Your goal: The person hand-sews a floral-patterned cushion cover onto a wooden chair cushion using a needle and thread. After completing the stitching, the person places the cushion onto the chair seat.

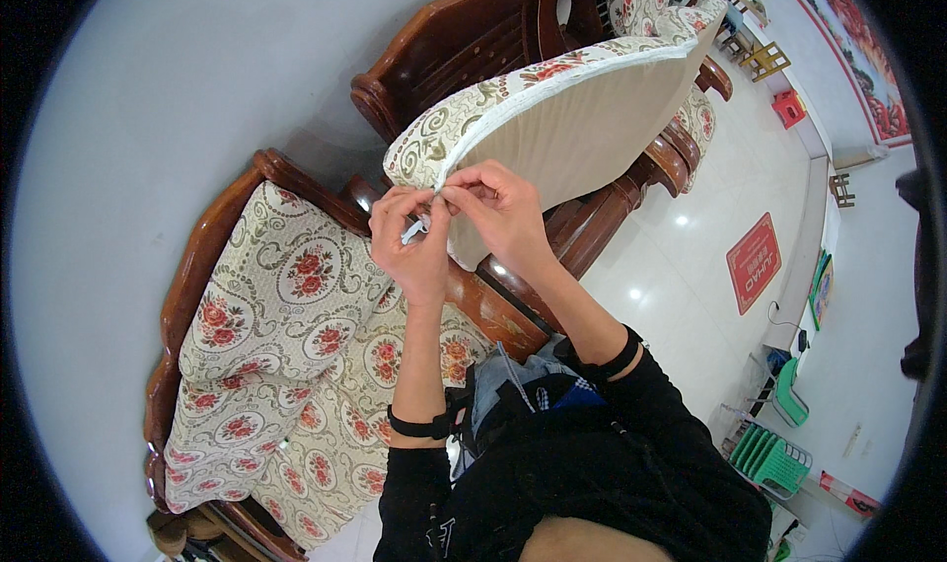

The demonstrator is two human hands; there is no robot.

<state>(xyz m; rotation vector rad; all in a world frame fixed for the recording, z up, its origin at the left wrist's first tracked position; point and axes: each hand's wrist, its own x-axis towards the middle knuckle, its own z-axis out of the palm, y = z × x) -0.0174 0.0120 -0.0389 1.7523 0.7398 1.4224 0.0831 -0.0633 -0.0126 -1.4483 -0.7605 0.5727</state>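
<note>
A floral sofa cushion (444, 129) stands tilted up before me, its plain beige backing (570, 129) turned my way. A white strip, which looks like a zipper, (547, 87) runs along the seam between the floral cloth and the backing. At its near end my left hand (407, 244) pinches the strip between thumb and fingers. My right hand (499, 210) pinches the same spot, fingertips almost touching those of the left. A loose pale end of the strip (413, 230) pokes out by my left palm. My fingers hide the exact point of grip.
A carved wooden sofa (196, 281) with floral cushions (311, 273) is at the left. Wooden armrests (599, 221) lie under the raised cushion. On the tiled floor at right are a red mat (755, 264), a red stool (789, 108) and a green plastic basket (769, 458).
</note>
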